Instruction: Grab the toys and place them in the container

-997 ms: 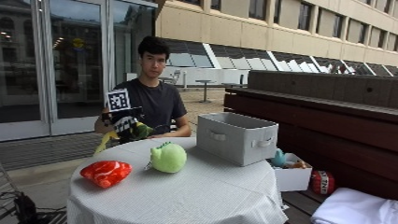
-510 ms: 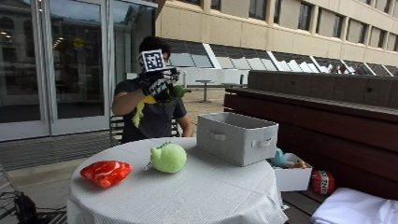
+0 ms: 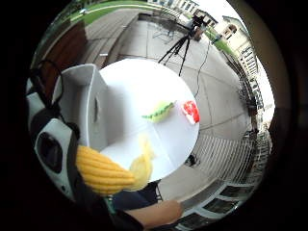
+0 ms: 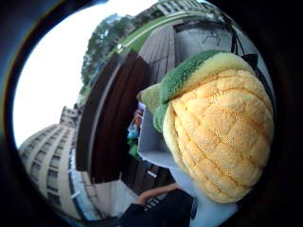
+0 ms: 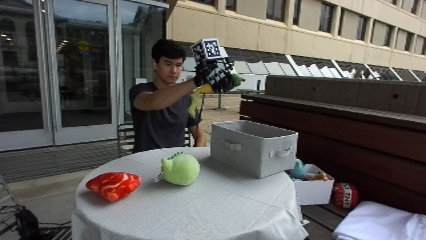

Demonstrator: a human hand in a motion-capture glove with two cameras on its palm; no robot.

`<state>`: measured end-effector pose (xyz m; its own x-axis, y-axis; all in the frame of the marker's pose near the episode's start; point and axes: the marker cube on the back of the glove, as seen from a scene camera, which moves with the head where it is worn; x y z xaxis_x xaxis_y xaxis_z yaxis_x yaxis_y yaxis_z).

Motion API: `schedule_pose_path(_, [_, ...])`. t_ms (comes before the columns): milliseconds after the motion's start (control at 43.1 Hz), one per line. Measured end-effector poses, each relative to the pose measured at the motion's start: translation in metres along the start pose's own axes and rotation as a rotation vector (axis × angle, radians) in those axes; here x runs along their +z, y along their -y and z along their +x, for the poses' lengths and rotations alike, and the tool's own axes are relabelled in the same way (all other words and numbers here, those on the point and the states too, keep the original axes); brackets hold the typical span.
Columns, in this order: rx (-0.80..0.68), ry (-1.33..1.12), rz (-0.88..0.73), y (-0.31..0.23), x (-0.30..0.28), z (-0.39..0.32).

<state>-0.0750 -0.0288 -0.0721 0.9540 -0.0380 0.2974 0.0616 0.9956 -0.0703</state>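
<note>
The right hand (image 5: 214, 76) grips a corn toy (image 4: 215, 127) high above the grey bin (image 5: 253, 146). A green plush (image 5: 180, 169) and red plush (image 5: 114, 185) lie on the table (image 5: 219, 210).

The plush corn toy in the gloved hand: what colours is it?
Yellow kernels with green husk leaves; the corn toy shows best in the right thumb side palm view.

Hand (image 5: 214, 75) covers most of corn toy (image 5: 233, 80) in outside view; I see only yellow and green bits past fingers. Thumb-side palm view: corn toy (image 4: 215, 127) blocks most of container (image 4: 154, 139), so I can't read inside of it. Container (image 5: 253, 146) interior also hidden from outside view by its walls. Surface (image 5: 219, 210) cut off at bottom edge.
</note>
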Motion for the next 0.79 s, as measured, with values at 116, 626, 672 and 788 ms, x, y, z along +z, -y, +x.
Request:
schedule_pose_path(116, [-0.162,-0.006,0.019,0.001,0.006,-0.042])
schedule_pose_path(626, [-0.224,-0.085,-0.013,0.018,0.078,-0.11])
schedule_pose_path(672, [-0.215,-0.091,-0.021,0.022,0.082,-0.106])
schedule_pose_path(788, [-0.204,-0.111,-0.09,0.03,0.096,-0.096])
